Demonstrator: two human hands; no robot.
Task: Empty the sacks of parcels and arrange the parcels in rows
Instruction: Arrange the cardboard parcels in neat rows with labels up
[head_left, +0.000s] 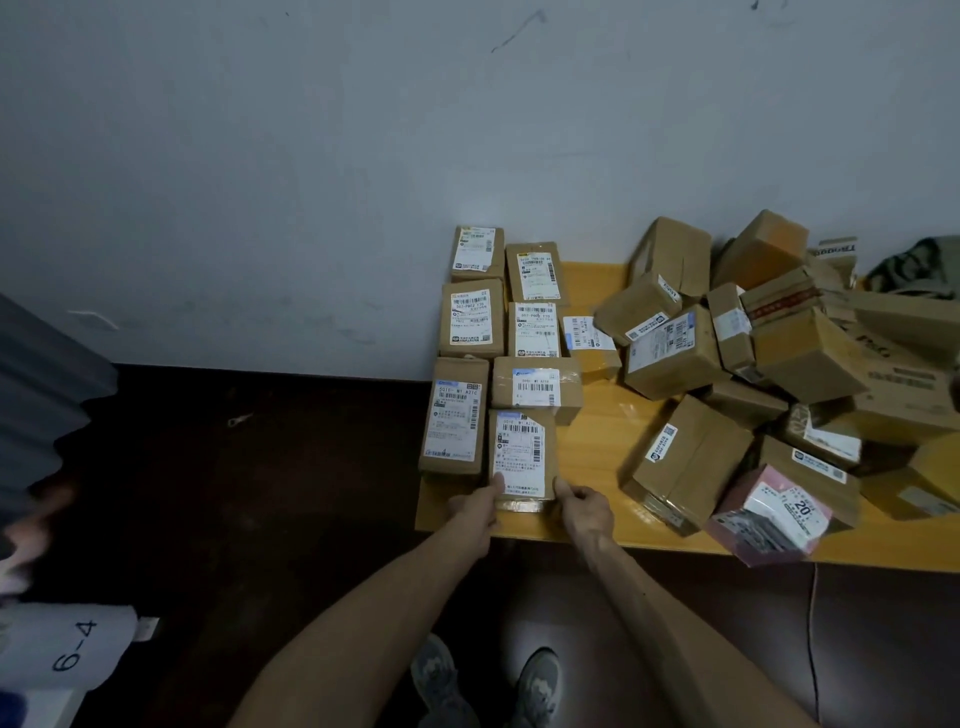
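On the left end of a yellow wooden table (597, 452), several brown labelled parcels lie flat in two neat rows running back to the wall. The nearest parcel (521, 457) of the right row lies at the table's front edge. My left hand (475, 512) grips its near left corner, thumb on the label. My right hand (584, 512) holds its near right corner. A loose heap of parcels (769, 364) covers the right half of the table. A pink packet (769, 514) leans over the front edge.
A grey-white wall rises behind the table. The floor left of the table is dark. A white sack marked "6-4" (67, 649) lies at the lower left. Dark cloth (914, 270) sits at the far right by the wall. My shoes (488, 686) stand below the table edge.
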